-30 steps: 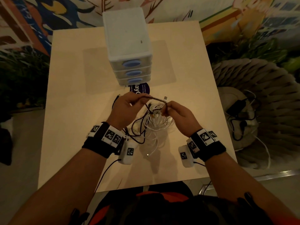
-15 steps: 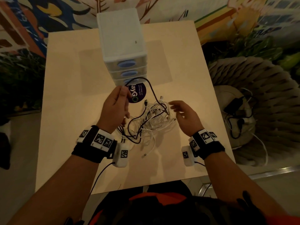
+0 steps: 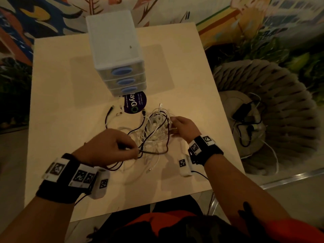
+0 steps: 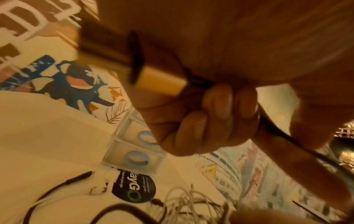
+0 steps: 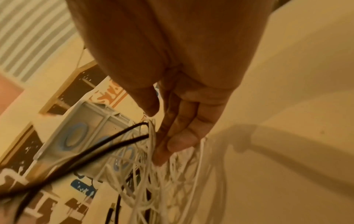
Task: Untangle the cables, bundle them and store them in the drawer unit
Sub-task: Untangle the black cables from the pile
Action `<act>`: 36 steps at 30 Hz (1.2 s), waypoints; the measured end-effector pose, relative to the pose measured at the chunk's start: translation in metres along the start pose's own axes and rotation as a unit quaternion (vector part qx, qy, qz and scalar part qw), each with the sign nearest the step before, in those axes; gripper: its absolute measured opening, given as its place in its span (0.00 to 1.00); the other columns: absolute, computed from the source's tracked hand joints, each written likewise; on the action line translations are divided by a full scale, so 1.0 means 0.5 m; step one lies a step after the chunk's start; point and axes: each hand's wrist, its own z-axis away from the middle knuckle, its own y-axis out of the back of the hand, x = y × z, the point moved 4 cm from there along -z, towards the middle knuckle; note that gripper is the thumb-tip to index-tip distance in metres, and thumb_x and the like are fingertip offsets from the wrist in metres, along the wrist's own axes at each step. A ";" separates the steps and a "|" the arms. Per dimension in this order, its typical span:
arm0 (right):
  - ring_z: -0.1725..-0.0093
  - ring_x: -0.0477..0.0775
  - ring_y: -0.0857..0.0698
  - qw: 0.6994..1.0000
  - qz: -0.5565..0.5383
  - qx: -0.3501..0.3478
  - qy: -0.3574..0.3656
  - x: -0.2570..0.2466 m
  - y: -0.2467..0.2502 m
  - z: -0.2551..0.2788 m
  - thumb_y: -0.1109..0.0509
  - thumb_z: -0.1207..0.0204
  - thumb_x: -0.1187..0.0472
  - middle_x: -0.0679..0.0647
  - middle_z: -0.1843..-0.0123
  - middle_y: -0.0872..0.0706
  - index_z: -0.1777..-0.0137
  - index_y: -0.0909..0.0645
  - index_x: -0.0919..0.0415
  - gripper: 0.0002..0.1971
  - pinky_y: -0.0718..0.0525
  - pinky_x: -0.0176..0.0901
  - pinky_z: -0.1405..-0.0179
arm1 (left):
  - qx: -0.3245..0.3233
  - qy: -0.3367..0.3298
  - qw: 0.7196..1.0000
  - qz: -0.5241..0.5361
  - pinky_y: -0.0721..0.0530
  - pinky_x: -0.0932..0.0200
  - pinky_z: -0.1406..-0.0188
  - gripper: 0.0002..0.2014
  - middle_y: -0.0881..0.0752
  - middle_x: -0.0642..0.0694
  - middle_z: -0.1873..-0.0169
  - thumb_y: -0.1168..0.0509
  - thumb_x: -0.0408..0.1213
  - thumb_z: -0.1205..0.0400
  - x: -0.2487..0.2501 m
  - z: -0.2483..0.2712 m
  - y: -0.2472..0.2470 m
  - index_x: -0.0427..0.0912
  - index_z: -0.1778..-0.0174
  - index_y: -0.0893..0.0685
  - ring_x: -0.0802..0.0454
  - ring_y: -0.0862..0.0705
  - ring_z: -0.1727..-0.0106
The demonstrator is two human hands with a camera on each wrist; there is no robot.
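**Black lead pulled out of the white tangle**

The table (image 3: 57, 106) has bare room on its left half and along its near edge; its right edge runs close beside the right hand (image 3: 184, 128). At the far middle stands the drawer unit (image 3: 114, 50), its three drawers closed, with a round dark sticker (image 3: 135, 104) on the table just in front of it.

The tangle of white cables (image 3: 154, 130) lies in a loose heap at mid-table, between the hands. A black cable (image 3: 152, 151) threads through it; one end lies to the far left of the heap, pointing away towards the drawer unit.

The left hand (image 3: 108, 148) has its fingers curled tight round the black cable, a gold-coloured plug (image 4: 161, 80) sticking out of the fist. The right hand's fingers (image 5: 178, 136) are nearly straight, thumb and fingertips nipping white strands at the heap's right side.
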 end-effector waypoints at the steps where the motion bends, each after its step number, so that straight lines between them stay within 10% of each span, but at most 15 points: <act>1: 0.58 0.60 0.10 1.000 -0.010 0.007 -0.013 -0.001 -0.002 -0.002 0.36 0.12 0.56 0.63 0.50 0.08 0.37 0.14 0.63 0.13 0.16 0.45 0.63 | -0.017 0.005 0.999 -0.047 0.14 0.50 0.60 0.12 0.09 0.61 0.64 0.32 0.61 0.26 -0.005 -0.004 -0.012 0.61 0.61 0.06 0.58 0.12 0.62; 6: 0.60 0.51 0.18 0.997 -0.024 0.007 -0.077 -0.013 -0.012 -0.013 0.29 0.17 0.46 0.50 0.58 0.08 0.48 0.08 0.59 0.17 0.26 0.46 0.60 | -0.068 0.032 0.964 -0.255 0.20 0.65 0.56 0.13 0.11 0.66 0.50 0.35 0.60 0.16 -0.021 -0.036 -0.076 0.64 0.42 0.09 0.66 0.16 0.55; 12: 0.56 0.53 0.23 0.999 -0.007 -0.022 -0.025 -0.037 -0.025 -0.011 0.30 0.17 0.47 0.47 0.57 0.14 0.51 0.06 0.49 0.12 0.28 0.50 0.53 | -0.031 0.046 0.963 -0.265 0.15 0.58 0.51 0.12 0.09 0.58 0.49 0.35 0.56 0.15 -0.037 -0.058 -0.098 0.60 0.42 0.10 0.62 0.14 0.52; 19: 0.67 0.33 0.19 0.991 0.109 -0.009 0.075 -0.069 -0.026 0.010 0.30 0.15 0.51 0.43 0.62 0.13 0.50 0.11 0.49 0.07 0.25 0.27 0.64 | 0.158 0.037 0.965 -0.206 0.25 0.58 0.62 0.09 0.15 0.59 0.61 0.36 0.52 0.13 0.001 -0.088 0.002 0.55 0.53 0.13 0.64 0.21 0.64; 23: 0.54 0.45 0.13 0.961 0.225 0.020 0.163 -0.076 -0.034 0.025 0.31 0.15 0.48 0.46 0.53 0.09 0.40 0.10 0.49 0.12 0.18 0.40 0.52 | 0.270 -0.048 0.943 -0.190 0.28 0.59 0.53 0.11 0.14 0.53 0.51 0.41 0.44 0.10 0.045 -0.158 0.050 0.50 0.42 0.12 0.52 0.18 0.50; 28: 0.60 0.47 0.20 0.911 0.333 0.050 0.240 -0.096 -0.044 0.055 0.32 0.15 0.47 0.48 0.51 0.11 0.36 0.11 0.46 0.13 0.23 0.45 0.56 | 0.122 -0.092 0.933 -0.325 0.22 0.42 0.37 0.21 0.12 0.52 0.39 0.51 0.51 0.11 0.076 -0.281 -0.001 0.54 0.38 0.12 0.47 0.20 0.37; 36: 0.61 0.43 0.24 0.880 0.363 0.066 0.299 -0.109 -0.041 0.066 0.29 0.17 0.46 0.48 0.54 0.09 0.45 0.09 0.46 0.10 0.28 0.42 0.60 | 0.075 -0.003 0.943 -0.324 0.18 0.42 0.52 0.22 0.25 0.57 0.71 0.47 0.56 0.14 -0.009 -0.279 -0.001 0.52 0.58 0.11 0.46 0.24 0.59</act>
